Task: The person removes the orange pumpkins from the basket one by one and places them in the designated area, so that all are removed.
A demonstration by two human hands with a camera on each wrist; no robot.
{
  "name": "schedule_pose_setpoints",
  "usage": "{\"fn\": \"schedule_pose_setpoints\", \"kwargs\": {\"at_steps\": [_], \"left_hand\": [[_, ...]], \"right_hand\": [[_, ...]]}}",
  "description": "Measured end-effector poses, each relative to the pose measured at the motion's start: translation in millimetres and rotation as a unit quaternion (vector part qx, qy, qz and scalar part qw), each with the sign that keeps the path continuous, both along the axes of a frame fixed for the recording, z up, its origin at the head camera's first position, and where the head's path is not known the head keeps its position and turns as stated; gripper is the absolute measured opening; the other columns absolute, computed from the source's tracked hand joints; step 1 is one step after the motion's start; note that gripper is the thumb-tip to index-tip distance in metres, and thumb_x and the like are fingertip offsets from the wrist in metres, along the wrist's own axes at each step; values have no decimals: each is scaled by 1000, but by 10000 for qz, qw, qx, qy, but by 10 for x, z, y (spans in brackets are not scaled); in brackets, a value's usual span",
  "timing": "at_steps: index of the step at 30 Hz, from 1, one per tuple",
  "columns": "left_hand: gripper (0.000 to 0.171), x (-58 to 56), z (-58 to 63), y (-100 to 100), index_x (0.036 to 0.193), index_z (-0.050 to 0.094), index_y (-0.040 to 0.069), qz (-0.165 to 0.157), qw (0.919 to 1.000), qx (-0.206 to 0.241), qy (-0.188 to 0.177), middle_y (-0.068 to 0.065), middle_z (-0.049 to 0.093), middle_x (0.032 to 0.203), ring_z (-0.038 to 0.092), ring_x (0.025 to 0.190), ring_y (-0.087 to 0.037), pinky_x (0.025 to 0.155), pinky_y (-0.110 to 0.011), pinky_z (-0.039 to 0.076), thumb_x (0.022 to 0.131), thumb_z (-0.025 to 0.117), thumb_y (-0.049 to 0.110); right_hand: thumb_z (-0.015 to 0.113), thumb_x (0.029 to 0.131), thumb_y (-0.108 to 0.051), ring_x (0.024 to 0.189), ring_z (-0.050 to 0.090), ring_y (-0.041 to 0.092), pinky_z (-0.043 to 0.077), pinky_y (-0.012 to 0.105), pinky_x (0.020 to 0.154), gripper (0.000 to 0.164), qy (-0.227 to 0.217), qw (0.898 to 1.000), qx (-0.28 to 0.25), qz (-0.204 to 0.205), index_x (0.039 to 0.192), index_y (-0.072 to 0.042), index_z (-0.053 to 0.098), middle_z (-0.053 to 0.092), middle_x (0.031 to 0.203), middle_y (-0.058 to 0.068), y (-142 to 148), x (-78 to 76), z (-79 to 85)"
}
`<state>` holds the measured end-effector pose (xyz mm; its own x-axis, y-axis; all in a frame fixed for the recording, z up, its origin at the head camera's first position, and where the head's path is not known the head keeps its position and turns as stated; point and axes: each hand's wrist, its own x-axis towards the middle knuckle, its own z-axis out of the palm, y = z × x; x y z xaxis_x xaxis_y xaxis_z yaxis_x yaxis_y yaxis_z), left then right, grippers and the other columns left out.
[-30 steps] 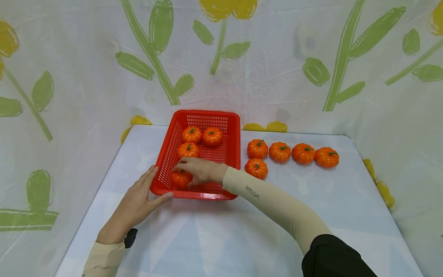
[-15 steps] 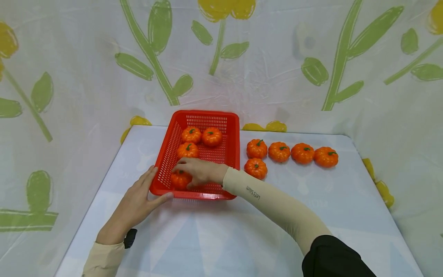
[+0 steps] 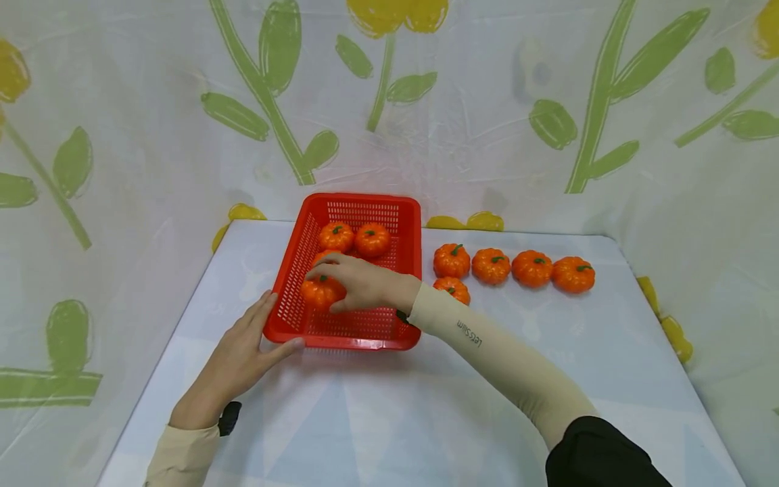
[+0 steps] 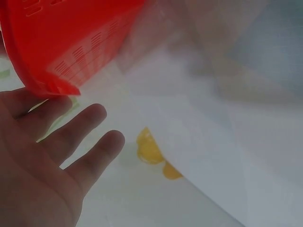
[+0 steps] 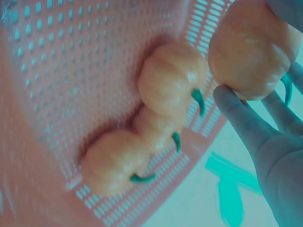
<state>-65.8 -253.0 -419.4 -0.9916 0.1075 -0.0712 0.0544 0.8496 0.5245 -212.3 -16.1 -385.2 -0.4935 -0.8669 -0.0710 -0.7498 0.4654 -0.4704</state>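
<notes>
A small orange pumpkin (image 3: pixel 319 295) with a green stem is gripped by my right hand (image 3: pixel 374 281) over the front left part of a red plastic basket (image 3: pixel 365 343). The right wrist view shows that held pumpkin (image 5: pixel 251 52) between thumb and fingers, above the basket floor. Further back in the basket sit two pumpkins (image 3: pixel 372 240), and a third, partly hidden behind my right hand. My left hand (image 3: pixel 237 355) rests at the basket's front left corner, fingers along the side and thumb by the front rim. In the left wrist view its fingers (image 4: pixel 78 130) are spread and nearly straight.
Right of the basket, several pumpkins (image 3: pixel 533 269) form a row on the white table (image 3: pixel 487 419). One more pumpkin (image 3: pixel 453 287) lies in front of the row's left end, partly covered by my right sleeve. A flower-printed curtain (image 3: pixel 475 135) hangs behind and beside the table.
My right hand has lifted the pumpkin from the basket's front left area and shifted slightly away from me, now overlapping the pumpkin behind. My left hand has stayed in place.
</notes>
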Motion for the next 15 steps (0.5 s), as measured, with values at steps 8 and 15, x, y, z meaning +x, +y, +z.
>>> {"fn": "schedule_pose_setpoints", "kwargs": {"at_steps": [8,15], "left_hand": [[109,3,17,0,164,14,13,33,10000,-52,-17,-15,17,168,28,145,-48,108,-72,31,86,61,73],[109,1,25,18,164,13,14,43,10000,-31,-71,-15,16,168,27,146,-48,108,-72,31,86,62,73]], "right_hand": [[82,88,-25,138,41,15,46,24,104,67,147,9988,-439,-127,147,-21,52,43,151,0,290,-70,161],[83,87,-25,138,40,16,47,28,103,65,264,9956,-847,-312,146,-22,54,42,153,1,583,-45,269]]}}
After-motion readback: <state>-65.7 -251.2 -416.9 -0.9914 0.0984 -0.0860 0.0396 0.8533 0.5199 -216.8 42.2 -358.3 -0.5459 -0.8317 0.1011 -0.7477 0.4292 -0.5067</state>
